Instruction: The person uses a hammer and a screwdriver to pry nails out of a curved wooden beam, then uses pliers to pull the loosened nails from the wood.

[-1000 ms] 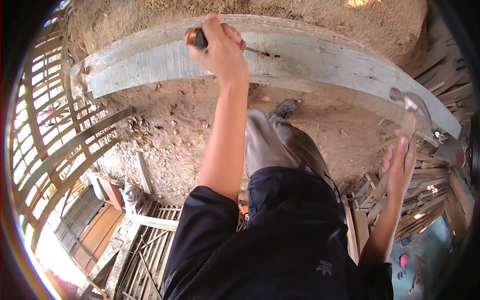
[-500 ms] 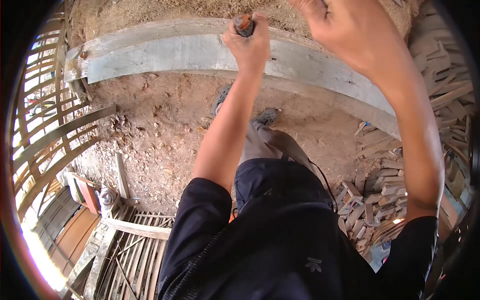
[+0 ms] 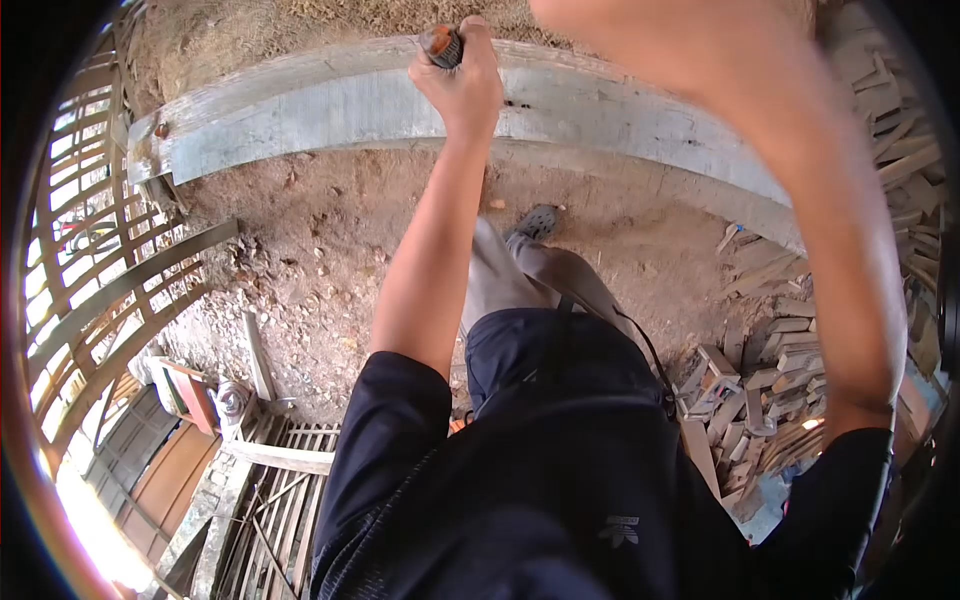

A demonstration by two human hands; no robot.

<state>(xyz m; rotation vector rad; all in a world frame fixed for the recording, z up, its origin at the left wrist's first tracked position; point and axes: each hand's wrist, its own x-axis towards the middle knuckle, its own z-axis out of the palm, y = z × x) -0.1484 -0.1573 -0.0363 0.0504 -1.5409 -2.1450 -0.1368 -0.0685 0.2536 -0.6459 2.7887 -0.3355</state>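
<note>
My left hand (image 3: 462, 92) is wrapped around a tool with an orange-and-black handle (image 3: 442, 46). The handle's butt end faces up towards me, and the rest of the tool is hidden below my fist. Under this hand lies a long pale wooden beam (image 3: 330, 112), set across in front of me. My right hand (image 3: 615, 30) is raised close to the camera, above the far side of the beam. It is blurred and cut off by the top edge, so its fingers do not show, nor whether it holds anything.
Wood shavings (image 3: 340, 18) lie beyond the beam. Dirt ground (image 3: 320, 250) with scattered chips is on the near side, where my shoe (image 3: 537, 222) stands. Cut wood pieces (image 3: 745, 410) are heaped at the right. A slatted lattice (image 3: 95, 200) and a slatted wooden frame (image 3: 270, 520) stand at the left.
My left hand has shifted left along the beam with the tool still in its grip. My right hand has moved left and up, further out of view. One shoe is now hidden behind my left arm.
</note>
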